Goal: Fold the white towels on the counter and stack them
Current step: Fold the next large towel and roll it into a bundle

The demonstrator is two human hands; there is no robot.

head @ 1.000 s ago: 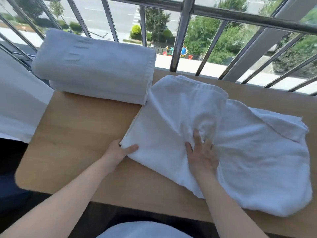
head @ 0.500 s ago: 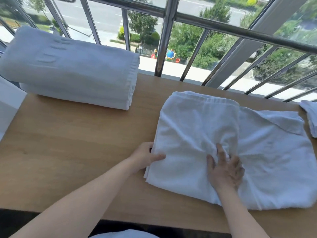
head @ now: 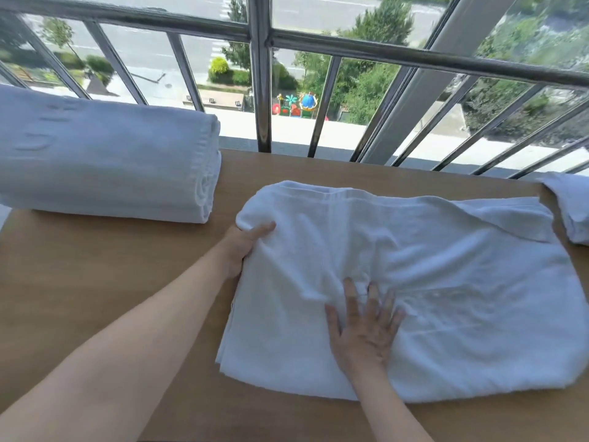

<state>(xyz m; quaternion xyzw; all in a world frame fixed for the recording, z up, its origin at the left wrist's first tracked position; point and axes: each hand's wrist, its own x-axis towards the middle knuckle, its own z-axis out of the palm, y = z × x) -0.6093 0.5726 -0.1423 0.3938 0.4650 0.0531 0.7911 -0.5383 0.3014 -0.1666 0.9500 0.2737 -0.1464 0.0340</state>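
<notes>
Left hand [head: 243, 247] has the far-left corner of the white towel [head: 446, 282] gripped, thumb on top. Right hand [head: 363, 330] is flat on the near middle of it, fingers spread, pressing down. Towel's partly folded and rumpled, lying mid-counter [head: 111, 282]. Folded stack [head: 105, 161] sits apart at the far left by the railing [head: 261, 74] — another white cloth [head: 570, 202] pokes in at the right edge.

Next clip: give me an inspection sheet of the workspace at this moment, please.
Surface: wooden counter, bare wood showing.
Job's things: half-folded towel lying centre-right; folded stack at far left; another white towel at the right edge, cut off.
Clutter: nothing seen.
Hands: left hand grips the half-folded towel's left edge; right hand presses flat on it.
Cables: nothing seen.
Surroundings: metal railing, street and trees beyond.
</notes>
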